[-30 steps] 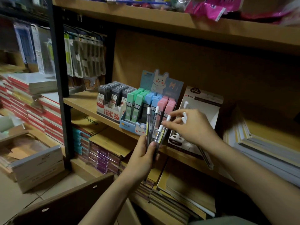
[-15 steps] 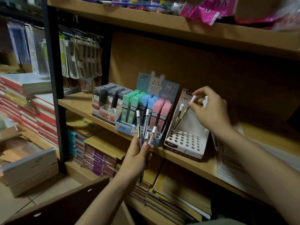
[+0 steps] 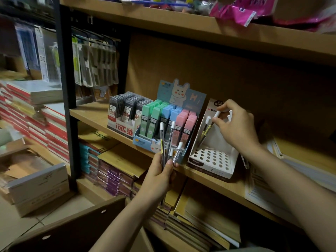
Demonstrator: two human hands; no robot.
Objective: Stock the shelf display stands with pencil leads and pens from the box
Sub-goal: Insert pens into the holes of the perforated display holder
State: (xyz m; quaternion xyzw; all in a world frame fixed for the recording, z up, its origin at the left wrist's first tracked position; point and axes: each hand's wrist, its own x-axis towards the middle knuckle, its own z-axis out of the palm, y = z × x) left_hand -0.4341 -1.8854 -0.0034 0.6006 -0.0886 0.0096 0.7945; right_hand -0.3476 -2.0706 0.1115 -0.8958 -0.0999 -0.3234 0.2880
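White-capped pen [image 3: 209,127] pinched in right hand [image 3: 236,128], over holed stand [image 3: 211,158]; left hand [image 3: 160,176] grips spare pens [image 3: 170,142]. Aim tip squarely, seat one hole at a time.

Dim room, wooden shelves [image 3: 181,26] on black metal upright [image 3: 66,88], tiled floor [image 3: 11,226]

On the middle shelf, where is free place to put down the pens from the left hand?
Bare wood shows on the shelf board left of the grey lead box, up to the black post. From that box through the pastel display to the white pen stand it is crowded; papers lie further right.
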